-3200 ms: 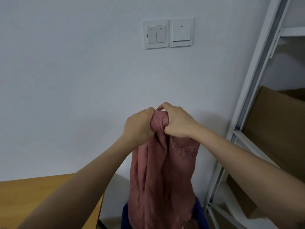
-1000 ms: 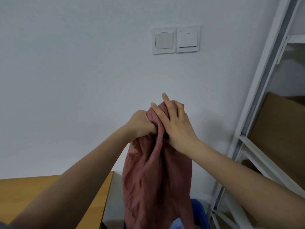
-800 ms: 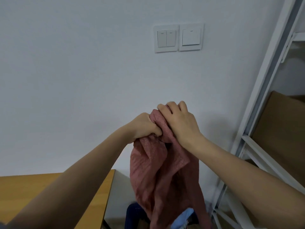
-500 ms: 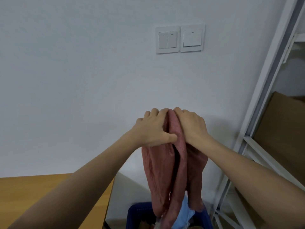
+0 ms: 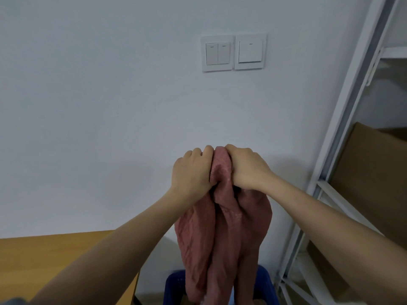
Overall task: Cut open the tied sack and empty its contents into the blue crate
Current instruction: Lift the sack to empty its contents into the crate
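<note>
A limp reddish-pink woven sack [image 5: 222, 234] hangs in front of the wall, held up at chest height. My left hand [image 5: 192, 170] grips its bunched top from the left, and my right hand [image 5: 246, 167] grips the same top from the right, knuckles nearly touching. The sack's lower end dangles into the blue crate [image 5: 174, 287], whose rim shows at the bottom edge. A sliver of pale blue shows under the sack; the crate's inside is mostly hidden.
A wooden table [image 5: 55, 258] stands at the lower left beside the crate. A white metal shelf frame [image 5: 343, 137] with a cardboard box [image 5: 374, 172] runs along the right. Light switches [image 5: 233, 52] sit on the white wall ahead.
Both hands have regripped the sack's top and now clench it side by side. The sack hangs fuller and straighter over the crate, and the blue item seen below it is mostly covered.
</note>
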Demonstrator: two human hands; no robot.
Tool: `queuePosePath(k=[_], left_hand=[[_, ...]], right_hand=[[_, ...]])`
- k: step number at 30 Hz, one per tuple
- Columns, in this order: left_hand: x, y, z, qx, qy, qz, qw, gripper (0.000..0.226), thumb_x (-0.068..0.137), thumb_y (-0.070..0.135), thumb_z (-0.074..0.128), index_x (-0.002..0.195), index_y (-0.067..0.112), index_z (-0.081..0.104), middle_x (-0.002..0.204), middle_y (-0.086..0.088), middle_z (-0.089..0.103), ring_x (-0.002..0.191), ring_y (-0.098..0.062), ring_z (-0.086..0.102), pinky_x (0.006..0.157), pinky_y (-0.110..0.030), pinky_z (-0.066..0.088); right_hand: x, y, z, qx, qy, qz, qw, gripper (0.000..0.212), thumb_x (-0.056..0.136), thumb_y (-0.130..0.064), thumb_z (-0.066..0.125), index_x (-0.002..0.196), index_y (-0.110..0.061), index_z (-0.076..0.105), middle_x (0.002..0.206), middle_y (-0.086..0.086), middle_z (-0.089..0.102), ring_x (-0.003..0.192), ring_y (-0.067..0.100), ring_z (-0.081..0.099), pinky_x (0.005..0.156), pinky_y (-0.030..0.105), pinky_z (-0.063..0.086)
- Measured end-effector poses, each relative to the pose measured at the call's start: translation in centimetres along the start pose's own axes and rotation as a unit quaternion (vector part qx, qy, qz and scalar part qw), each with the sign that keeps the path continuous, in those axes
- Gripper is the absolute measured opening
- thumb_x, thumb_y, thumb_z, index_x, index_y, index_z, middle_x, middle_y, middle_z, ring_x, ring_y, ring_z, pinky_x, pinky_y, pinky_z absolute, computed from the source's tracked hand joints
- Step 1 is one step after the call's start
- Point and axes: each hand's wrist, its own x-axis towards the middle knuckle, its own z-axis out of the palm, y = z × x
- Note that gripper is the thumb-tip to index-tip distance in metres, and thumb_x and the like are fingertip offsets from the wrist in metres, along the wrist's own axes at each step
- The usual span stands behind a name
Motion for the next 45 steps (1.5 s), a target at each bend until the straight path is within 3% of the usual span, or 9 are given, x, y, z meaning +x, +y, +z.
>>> queuePosePath(k=[4, 12, 15, 19, 23, 27, 34, 41, 45], left_hand=[[0.3, -0.9, -0.4, -0.061, -0.054, -0.034, 0.996, 0.031, 0.079, 0.039, 0.056, 0.098, 0.016, 0.045, 0.082, 0.000, 0.053, 0.072, -0.026, 0.054, 0.058, -0.034, 0.038], [1.3, -5.5, -0.4, -0.174, -0.088, -0.178, 0.965, 0.027, 0.059, 0.029, 0.057, 0.084, 0.022, 0.048, 0.084, 0.002, 0.057, 0.083, -0.031, 0.059, 0.065, -0.034, 0.044], [1.7, -5.9, -0.6, -0.163, -0.086, -0.196, 0.963, 0.027, 0.060, 0.027, 0.057, 0.084, 0.020, 0.048, 0.085, -0.001, 0.059, 0.081, -0.032, 0.057, 0.064, -0.034, 0.044], [1.3, -6.2, -0.7, -0.145, -0.085, -0.222, 0.960, 0.024, 0.063, 0.022, 0.058, 0.085, 0.018, 0.049, 0.083, -0.002, 0.058, 0.078, -0.032, 0.055, 0.063, -0.033, 0.041], [1.0, -6.0, -0.5, -0.170, -0.117, -0.192, 0.959, 0.022, 0.063, 0.022, 0.060, 0.081, 0.020, 0.047, 0.081, -0.001, 0.058, 0.077, -0.030, 0.057, 0.061, -0.032, 0.040], [0.9, -5.7, -0.7, -0.231, -0.126, -0.196, 0.945, 0.014, 0.061, 0.021, 0.056, 0.072, 0.014, 0.051, 0.075, -0.004, 0.060, 0.075, -0.030, 0.060, 0.060, -0.036, 0.047], [0.9, -4.8, -2.3, -0.434, -0.150, -0.263, 0.849, 0.007, 0.085, 0.019, 0.065, 0.082, 0.014, 0.068, 0.082, -0.002, 0.068, 0.074, -0.015, 0.062, 0.059, -0.022, 0.052], [1.1, -3.7, -3.5, -0.503, -0.280, -0.177, 0.799, 0.031, 0.087, 0.027, 0.061, 0.117, 0.024, 0.064, 0.111, -0.002, 0.070, 0.102, -0.018, 0.068, 0.087, -0.036, 0.057], [1.0, -3.1, -4.4, -0.485, -0.352, -0.149, 0.786, 0.016, 0.093, 0.015, 0.057, 0.097, 0.029, 0.061, 0.100, -0.001, 0.067, 0.091, -0.012, 0.066, 0.069, -0.020, 0.057]], right_hand=[[0.0, 0.6, -0.1, 0.102, -0.056, -0.030, 0.993, 0.071, 0.066, -0.018, 0.073, 0.129, -0.028, 0.041, 0.116, 0.001, 0.055, 0.106, 0.020, 0.055, 0.084, 0.030, 0.047], [-1.8, 0.8, -0.5, 0.135, -0.123, -0.078, 0.980, 0.142, 0.058, -0.027, 0.089, 0.145, -0.041, -0.022, 0.158, -0.008, -0.015, 0.147, 0.012, -0.001, 0.115, 0.027, 0.021], [-2.3, -0.7, 0.1, 0.146, -0.073, -0.089, 0.983, 0.117, 0.073, -0.024, 0.078, 0.152, -0.021, -0.009, 0.161, -0.002, 0.000, 0.147, 0.012, 0.008, 0.114, 0.021, 0.018], [-2.3, -2.3, -0.4, 0.149, 0.029, -0.097, 0.984, 0.048, 0.087, -0.009, 0.055, 0.135, -0.011, 0.050, 0.130, 0.006, 0.047, 0.110, 0.019, 0.057, 0.092, 0.020, 0.044], [-1.8, -1.6, 0.3, 0.186, 0.020, -0.105, 0.977, 0.045, 0.081, 0.012, 0.051, 0.117, -0.011, 0.066, 0.110, 0.000, 0.057, 0.094, 0.019, 0.067, 0.087, 0.027, 0.054], [-2.0, -0.8, 1.5, 0.274, -0.018, -0.129, 0.953, 0.061, 0.071, 0.014, 0.070, 0.125, -0.013, 0.061, 0.122, -0.001, 0.058, 0.108, 0.015, 0.063, 0.099, 0.030, 0.050], [-2.2, -0.6, 2.5, -0.180, 0.061, -0.226, 0.955, 0.111, 0.065, -0.036, 0.079, 0.151, -0.035, 0.009, 0.160, -0.019, 0.002, 0.136, 0.016, 0.016, 0.109, 0.037, 0.006], [-1.5, -1.4, 3.1, -0.269, 0.229, -0.197, 0.915, 0.071, 0.088, -0.009, 0.039, 0.153, -0.018, 0.011, 0.161, -0.001, 0.012, 0.146, 0.028, 0.008, 0.114, 0.058, -0.009], [-0.1, -1.7, 3.4, -0.276, 0.273, -0.212, 0.897, 0.064, 0.081, -0.006, 0.054, 0.141, -0.004, 0.035, 0.137, 0.014, 0.050, 0.135, 0.032, 0.032, 0.114, 0.059, 0.008]])
